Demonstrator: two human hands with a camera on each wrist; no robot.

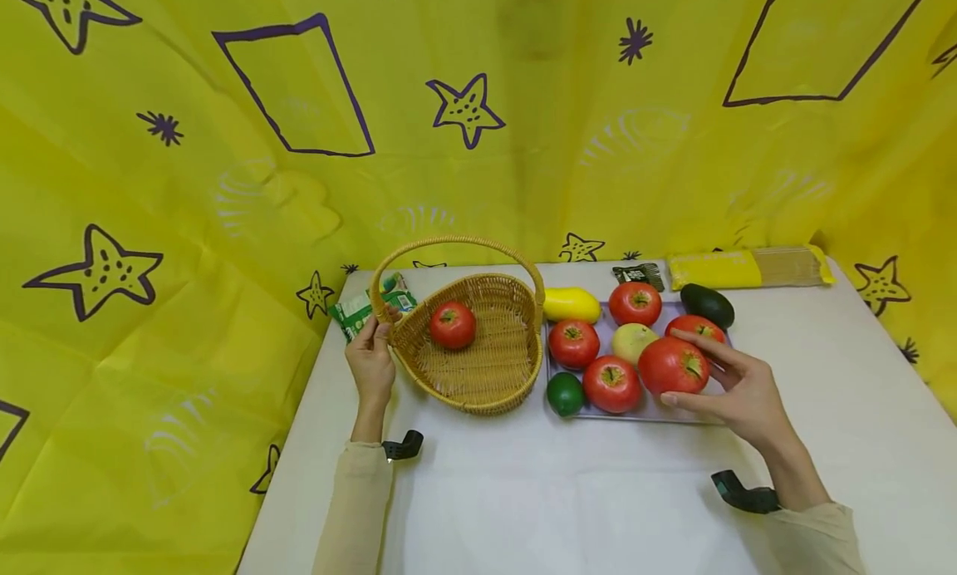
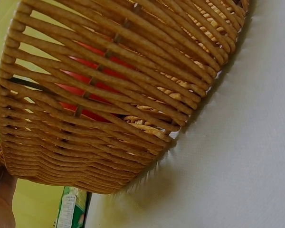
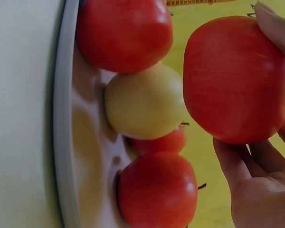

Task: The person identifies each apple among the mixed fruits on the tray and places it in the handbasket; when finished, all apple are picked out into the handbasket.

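A wicker basket [image 1: 484, 369] with an arched handle stands on the white table, one red apple [image 1: 452, 325] inside it. My left hand [image 1: 371, 369] grips the basket at its left side, where the handle joins the rim. Over the right part of a pale purple tray [image 1: 676, 420], my right hand [image 1: 748, 399] holds another red apple [image 3: 237, 80] between thumb and fingers. Below it on the tray lie several red apples [image 1: 612, 384], a pale yellow-green round fruit [image 3: 145, 100], a green lime-like fruit [image 1: 565, 394] and a dark green avocado [image 1: 707, 306].
A yellow elongated fruit [image 1: 571, 305] lies by the tray's back left corner. Behind the tray are a small dark packet [image 1: 639, 276] and a yellow noodle-like package [image 1: 748, 267]. A green packet [image 1: 351, 313] lies behind the left hand. Yellow patterned cloth [image 1: 478, 184] hangs behind the table.
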